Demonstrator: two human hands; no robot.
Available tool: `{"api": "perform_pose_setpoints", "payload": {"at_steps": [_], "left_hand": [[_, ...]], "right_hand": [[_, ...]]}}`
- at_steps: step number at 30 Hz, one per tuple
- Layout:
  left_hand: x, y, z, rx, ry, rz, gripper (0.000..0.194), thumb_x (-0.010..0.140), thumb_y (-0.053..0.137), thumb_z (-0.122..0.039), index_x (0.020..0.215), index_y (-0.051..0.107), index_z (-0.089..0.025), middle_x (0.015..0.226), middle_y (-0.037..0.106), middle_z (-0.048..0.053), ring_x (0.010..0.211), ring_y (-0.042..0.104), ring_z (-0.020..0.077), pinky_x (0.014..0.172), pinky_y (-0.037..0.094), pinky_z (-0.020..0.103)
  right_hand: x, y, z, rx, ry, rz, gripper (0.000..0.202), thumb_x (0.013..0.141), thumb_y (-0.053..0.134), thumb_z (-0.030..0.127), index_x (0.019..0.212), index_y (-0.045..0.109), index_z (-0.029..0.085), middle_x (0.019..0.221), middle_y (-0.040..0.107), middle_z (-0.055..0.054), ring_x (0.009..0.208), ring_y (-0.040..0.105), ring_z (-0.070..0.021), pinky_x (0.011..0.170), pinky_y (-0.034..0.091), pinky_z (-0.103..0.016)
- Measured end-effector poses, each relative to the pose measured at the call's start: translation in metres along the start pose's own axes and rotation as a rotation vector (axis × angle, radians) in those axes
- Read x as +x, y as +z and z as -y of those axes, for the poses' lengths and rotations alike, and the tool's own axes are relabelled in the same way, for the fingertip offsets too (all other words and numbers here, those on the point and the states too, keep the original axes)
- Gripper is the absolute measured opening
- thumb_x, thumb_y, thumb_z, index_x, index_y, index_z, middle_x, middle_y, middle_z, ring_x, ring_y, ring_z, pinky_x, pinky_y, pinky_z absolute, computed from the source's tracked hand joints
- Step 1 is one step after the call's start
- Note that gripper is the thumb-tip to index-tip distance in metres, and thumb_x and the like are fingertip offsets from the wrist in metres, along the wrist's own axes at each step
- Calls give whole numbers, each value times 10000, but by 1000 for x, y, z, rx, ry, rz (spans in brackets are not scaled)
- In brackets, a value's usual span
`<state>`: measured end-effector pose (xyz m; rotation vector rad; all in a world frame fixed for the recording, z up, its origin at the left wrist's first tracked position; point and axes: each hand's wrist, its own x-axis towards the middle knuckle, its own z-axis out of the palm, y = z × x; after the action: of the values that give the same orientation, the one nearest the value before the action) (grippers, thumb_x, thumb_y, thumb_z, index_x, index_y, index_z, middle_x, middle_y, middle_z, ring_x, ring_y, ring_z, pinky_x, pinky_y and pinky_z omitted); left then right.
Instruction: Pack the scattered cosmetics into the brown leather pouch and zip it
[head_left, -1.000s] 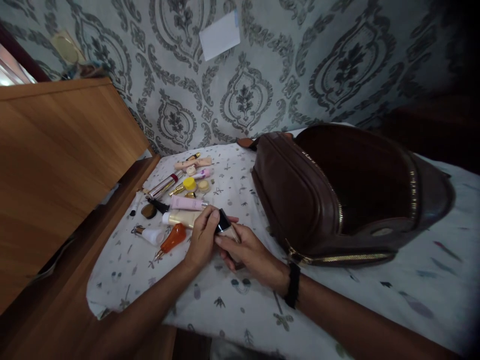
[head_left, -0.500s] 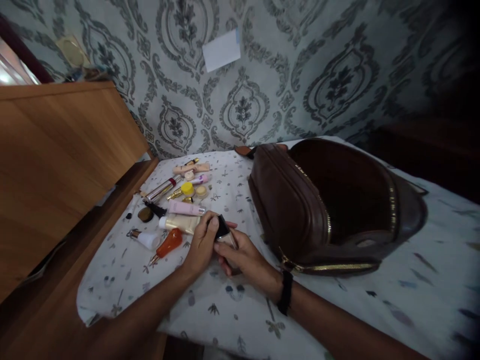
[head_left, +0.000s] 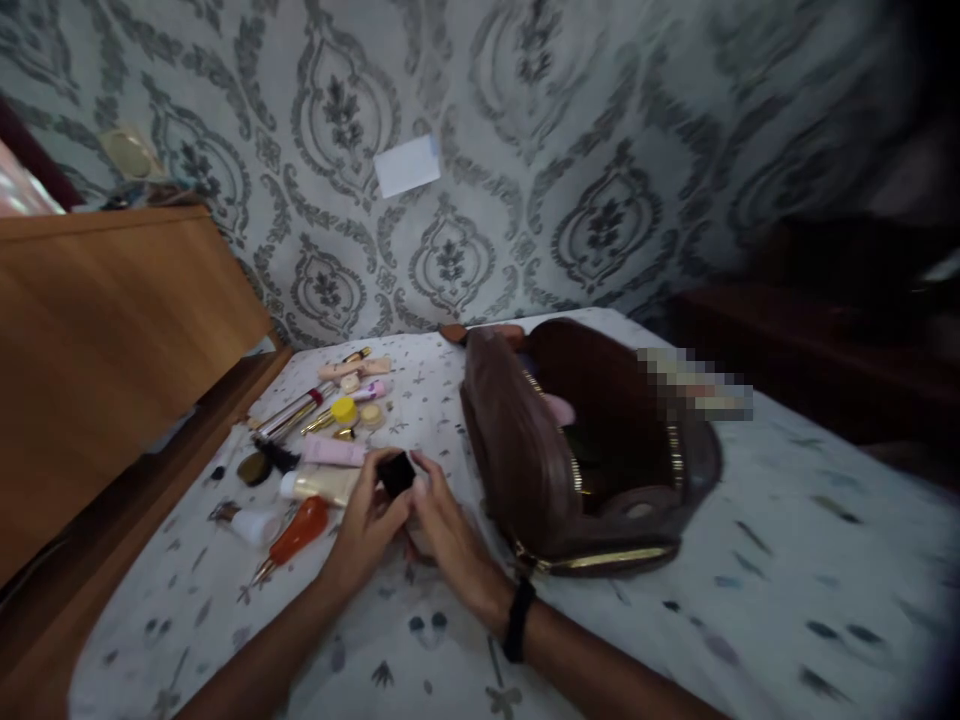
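Black-capped bottle (head_left: 396, 474) sat between the person's two hands, held above the patterned white cloth (head_left: 585, 640), left of the open brown bag (head_left: 517, 460). Left hand (head_left: 367, 522): curled narrowly round the bottle's near-left side, thumb by the black cap. Right hand (head_left: 447, 530): closed about the other side, fingers bent; its exact grip could not be told, since the fingers hid most of the bottle. Black band (head_left: 518, 620) on the right wrist.

Left of the hands, cosmetics lay loosely grouped. Nearest: an orange bottle (head_left: 300, 530) with a pointed metallic tip, and a cream tube (head_left: 322, 487) with a white end. Just beyond, a pink tube (head_left: 334, 451). Farther left, a small white bottle (head_left: 256, 526) and a dark round jar (head_left: 253, 469). Toward the wall, a yellow-lidded jar (head_left: 343, 410) beside a small pale pot (head_left: 370, 414).

Bag's gold zip was open; a pinkish item (head_left: 559, 410) showed inside, too dim to name. White card (head_left: 407, 166) on the wallpaper (head_left: 450, 255).
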<state>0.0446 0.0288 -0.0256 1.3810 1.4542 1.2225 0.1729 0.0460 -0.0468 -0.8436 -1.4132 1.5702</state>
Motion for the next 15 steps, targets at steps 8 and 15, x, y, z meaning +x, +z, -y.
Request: {"api": "perform_pose_setpoints", "payload": {"at_steps": [8, 15], "left_hand": [[10, -17, 11, 195, 125, -11, 518, 729, 683, -490, 1142, 574, -196, 1007, 656, 68, 891, 640, 254, 726, 537, 324], [14, -20, -5, 221, 4, 122, 591, 697, 740, -513, 1174, 554, -217, 909, 665, 30, 743, 631, 201, 631, 523, 273]], "right_hand": [[-9, -6, 14, -312, -36, 52, 696, 973, 261, 601, 1526, 204, 182, 1087, 657, -144, 1054, 610, -288, 922, 422, -429], [-3, -12, 17, -235, 18, 5, 609, 988, 284, 527, 1478, 285, 165, 1037, 658, -126, 1033, 611, -270, 922, 414, -410]]}}
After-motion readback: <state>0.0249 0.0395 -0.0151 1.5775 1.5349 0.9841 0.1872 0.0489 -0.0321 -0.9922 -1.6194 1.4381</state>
